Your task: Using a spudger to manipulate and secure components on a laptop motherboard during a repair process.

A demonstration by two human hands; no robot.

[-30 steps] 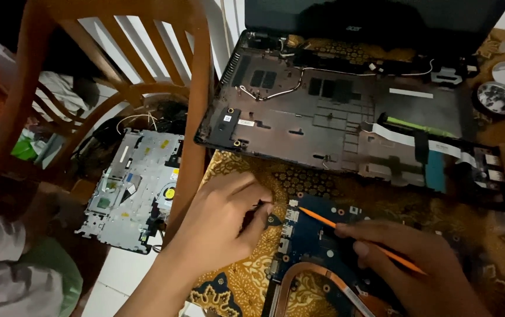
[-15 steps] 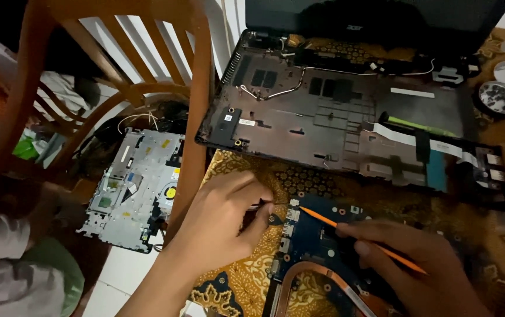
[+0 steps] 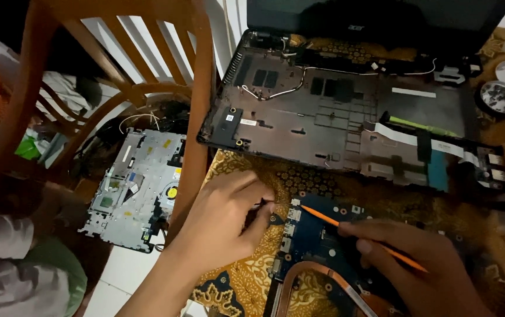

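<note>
A blue circuit board (image 3: 314,240) lies on a patterned gold cloth (image 3: 246,282), with a copper heat pipe (image 3: 299,276) curving along its near edge. My left hand (image 3: 220,226) rests at the board's left edge, thumb and fingers pinched on a small dark part (image 3: 274,219). My right hand (image 3: 417,264) lies over the board's right side and holds a thin orange tool (image 3: 346,229), whose tip points at the board's upper left corner. Behind the board sits an opened laptop base (image 3: 346,123) with cables and ribbon strips showing.
A wooden chair (image 3: 141,88) stands at the left. Under it a grey metal keyboard panel (image 3: 138,188) lies on the floor. Two small round dishes (image 3: 502,97) sit at the far right. Another person's sleeve (image 3: 6,270) shows at the lower left.
My left hand has closed its fingers a little tighter at the board's left edge. The orange tool and my right hand have hardly shifted.
</note>
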